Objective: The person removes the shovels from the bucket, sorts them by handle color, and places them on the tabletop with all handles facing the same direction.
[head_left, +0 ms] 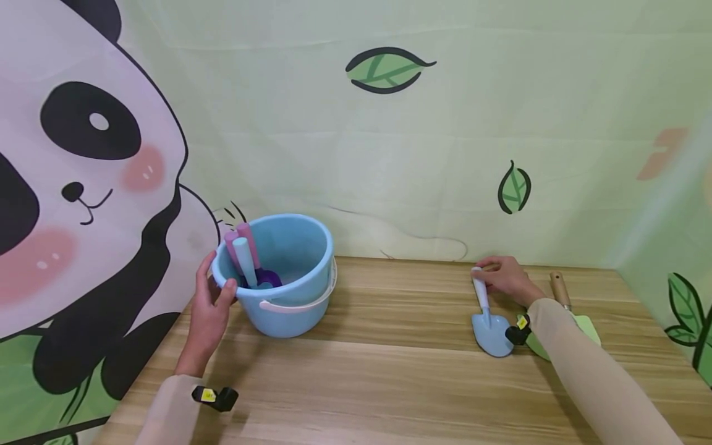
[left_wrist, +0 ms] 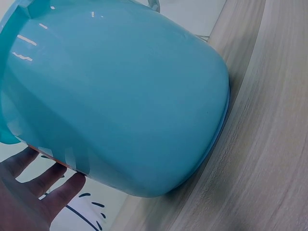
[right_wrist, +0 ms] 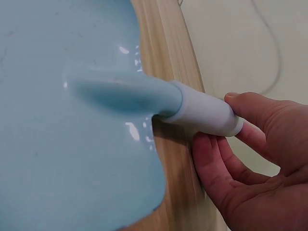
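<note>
A light blue bucket (head_left: 289, 315) stands upright at the left of the wooden table, its white handle lowered across the front. My left hand (head_left: 208, 312) rests on the bucket's left side, with the thumb by the rim. In the left wrist view, fairly straight fingers (left_wrist: 60, 192) lie against the bucket wall. Inside lean two pink handles (head_left: 246, 238), a light blue handle (head_left: 243, 259) and something purple (head_left: 271, 279). At right, my right hand (head_left: 508, 278) pinches the end of a blue toy shovel's white handle (right_wrist: 207, 113). Its broad blue blade (head_left: 492, 337) points toward me.
A green shovel (head_left: 588, 327) with a wooden handle (head_left: 559, 289) lies right of the blue one, partly hidden beneath my right forearm. A printed cloth backdrop (head_left: 423, 154) with a panda and leaves rises behind the table (head_left: 356, 383) and along both sides.
</note>
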A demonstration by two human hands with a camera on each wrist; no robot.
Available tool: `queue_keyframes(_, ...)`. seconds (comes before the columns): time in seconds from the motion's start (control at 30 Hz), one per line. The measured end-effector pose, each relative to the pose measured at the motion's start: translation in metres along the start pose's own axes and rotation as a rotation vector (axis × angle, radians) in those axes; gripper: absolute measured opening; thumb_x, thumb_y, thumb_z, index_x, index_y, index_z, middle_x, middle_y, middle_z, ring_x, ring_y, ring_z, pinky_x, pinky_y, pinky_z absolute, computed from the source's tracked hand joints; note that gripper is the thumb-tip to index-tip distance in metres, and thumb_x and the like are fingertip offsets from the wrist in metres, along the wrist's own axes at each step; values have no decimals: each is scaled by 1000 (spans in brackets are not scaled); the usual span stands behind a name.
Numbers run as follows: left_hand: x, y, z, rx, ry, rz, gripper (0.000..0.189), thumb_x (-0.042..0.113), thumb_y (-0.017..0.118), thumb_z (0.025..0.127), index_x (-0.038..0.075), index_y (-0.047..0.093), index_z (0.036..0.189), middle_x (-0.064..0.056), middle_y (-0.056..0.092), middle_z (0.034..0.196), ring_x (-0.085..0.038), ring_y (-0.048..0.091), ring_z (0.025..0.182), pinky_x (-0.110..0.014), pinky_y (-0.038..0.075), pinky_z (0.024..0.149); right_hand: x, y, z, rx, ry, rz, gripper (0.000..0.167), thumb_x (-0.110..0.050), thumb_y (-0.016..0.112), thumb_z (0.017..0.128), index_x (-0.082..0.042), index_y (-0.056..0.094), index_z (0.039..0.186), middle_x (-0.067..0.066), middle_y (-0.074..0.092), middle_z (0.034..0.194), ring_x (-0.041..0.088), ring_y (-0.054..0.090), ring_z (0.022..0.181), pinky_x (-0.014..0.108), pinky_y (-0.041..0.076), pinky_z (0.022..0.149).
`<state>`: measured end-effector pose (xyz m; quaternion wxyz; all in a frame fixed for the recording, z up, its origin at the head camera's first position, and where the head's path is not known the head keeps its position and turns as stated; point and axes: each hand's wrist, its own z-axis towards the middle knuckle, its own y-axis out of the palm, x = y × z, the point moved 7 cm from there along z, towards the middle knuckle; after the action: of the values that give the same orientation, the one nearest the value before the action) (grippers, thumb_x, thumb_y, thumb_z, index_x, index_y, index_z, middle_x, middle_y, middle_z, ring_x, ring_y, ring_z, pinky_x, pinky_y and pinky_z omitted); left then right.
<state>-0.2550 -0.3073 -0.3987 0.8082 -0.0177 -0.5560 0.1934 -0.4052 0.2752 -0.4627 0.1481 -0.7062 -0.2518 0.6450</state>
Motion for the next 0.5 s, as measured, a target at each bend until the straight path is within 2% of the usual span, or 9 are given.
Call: queue_keyframes(0.5, -1, 0, 0, 1, -6, 3, 69, 27, 53, 107, 33, 15, 164, -7, 32, 165, -37, 39, 146, -44, 46, 102, -2, 2, -1, -28, -8, -57, 48, -24, 69, 100, 8, 58, 134, 28, 65, 120, 20, 67, 87, 33, 61, 76)
